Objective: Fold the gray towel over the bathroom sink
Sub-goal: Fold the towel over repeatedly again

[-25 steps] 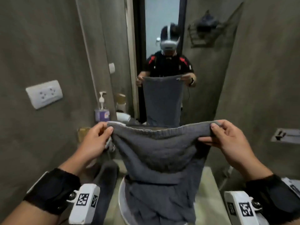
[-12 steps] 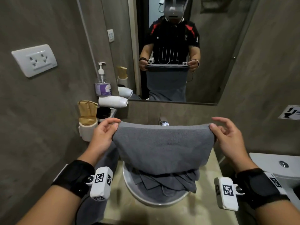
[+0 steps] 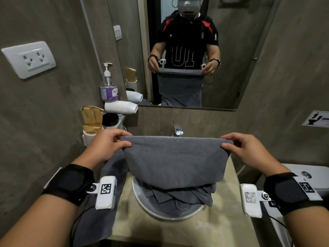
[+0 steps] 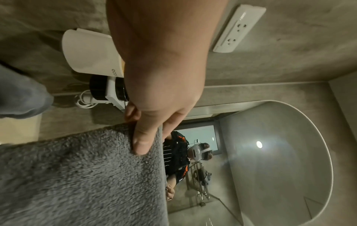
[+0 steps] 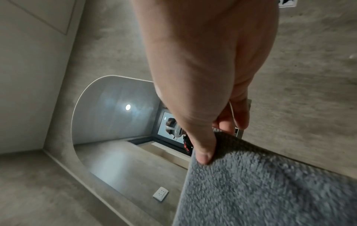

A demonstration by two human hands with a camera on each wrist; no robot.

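The gray towel point(image 3: 175, 161) hangs doubled over, held up above the round white sink point(image 3: 142, 202). My left hand point(image 3: 114, 144) pinches its upper left corner point(image 4: 135, 142) between thumb and fingers. My right hand point(image 3: 233, 146) pinches the upper right corner point(image 5: 216, 146) the same way. The towel's lower layers lie crumpled in the sink bowl point(image 3: 179, 200). The top fold runs level between both hands, just in front of the chrome faucet point(image 3: 177, 131).
A second gray cloth point(image 3: 99, 202) hangs off the counter's left side. A soap pump bottle point(image 3: 108, 86), white hair dryer point(image 3: 121, 106), black-lidded jar point(image 3: 110, 119) and cup with brown packets point(image 3: 91, 122) crowd the back left. A mirror point(image 3: 187, 50) faces me; a toilet tank point(image 3: 306, 173) stands right.
Both hands have lowered the towel from chest height toward the sink, and the view has tilted down. More of the towel has piled into the bowl. The grips are unchanged.
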